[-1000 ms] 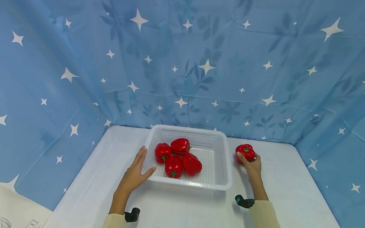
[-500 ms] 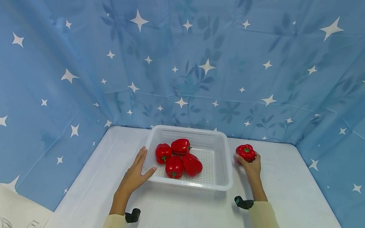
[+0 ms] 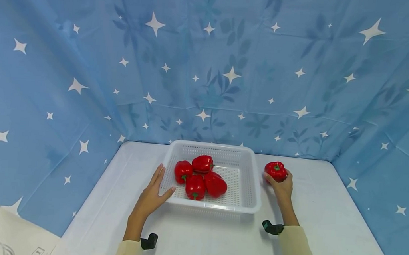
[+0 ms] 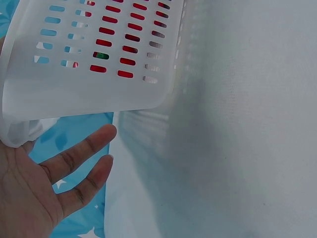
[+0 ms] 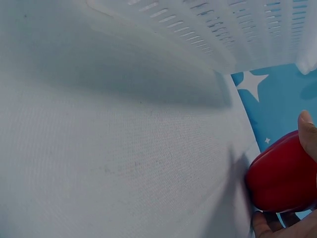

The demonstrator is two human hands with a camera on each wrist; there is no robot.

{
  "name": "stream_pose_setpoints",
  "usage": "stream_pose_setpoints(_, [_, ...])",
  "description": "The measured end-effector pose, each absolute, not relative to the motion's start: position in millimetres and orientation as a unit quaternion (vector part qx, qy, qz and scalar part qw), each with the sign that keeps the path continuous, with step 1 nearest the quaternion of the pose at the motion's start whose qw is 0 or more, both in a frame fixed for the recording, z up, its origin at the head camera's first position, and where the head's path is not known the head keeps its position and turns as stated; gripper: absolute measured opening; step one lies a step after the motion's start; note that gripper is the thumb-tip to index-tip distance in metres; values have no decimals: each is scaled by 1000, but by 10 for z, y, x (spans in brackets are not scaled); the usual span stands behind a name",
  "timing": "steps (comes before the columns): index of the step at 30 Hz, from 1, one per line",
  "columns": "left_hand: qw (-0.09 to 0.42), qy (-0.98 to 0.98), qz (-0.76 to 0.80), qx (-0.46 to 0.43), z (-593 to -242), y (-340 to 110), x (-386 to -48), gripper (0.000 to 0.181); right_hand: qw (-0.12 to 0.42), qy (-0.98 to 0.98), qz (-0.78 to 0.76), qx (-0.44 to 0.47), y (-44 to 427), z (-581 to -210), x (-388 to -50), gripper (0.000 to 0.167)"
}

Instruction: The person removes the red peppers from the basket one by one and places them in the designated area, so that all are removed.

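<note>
Your left hand [image 3: 150, 197] spreads wide at the basket [image 3: 216, 205], perhaps steadying it, while your right hand [image 3: 282, 187] grips a pepper [image 3: 275, 172].

1. Held pepper [image 3: 274, 171]: glossy red, lobed, green stem end facing up, gripped between the thumb and fingers of the right hand [image 3: 282, 185], just right of the basket.
2. Basket [image 3: 212, 206]: white plastic, slotted walls, rectangular, upright; the left hand [image 3: 151, 195] touches its near left corner.
3. Four red peppers inside, clustered left of centre: left pepper [image 3: 182, 170], rear pepper [image 3: 201, 163] on its side, stem rightward, front pepper [image 3: 195, 185], stem nearward, right pepper [image 3: 216, 185].
</note>
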State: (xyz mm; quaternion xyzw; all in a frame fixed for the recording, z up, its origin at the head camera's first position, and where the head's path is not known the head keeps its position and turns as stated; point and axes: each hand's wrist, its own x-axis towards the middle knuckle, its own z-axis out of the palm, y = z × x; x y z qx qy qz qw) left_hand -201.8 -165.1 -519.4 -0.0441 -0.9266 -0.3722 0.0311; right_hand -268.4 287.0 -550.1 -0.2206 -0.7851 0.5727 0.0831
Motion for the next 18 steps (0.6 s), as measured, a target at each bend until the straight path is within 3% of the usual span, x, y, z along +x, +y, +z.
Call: stream_pose_setpoints(18, [31, -926, -372, -45, -5198, -1660, -2021, 92, 95, -786, 573, -214, 2883, -5507, -2652, 103])
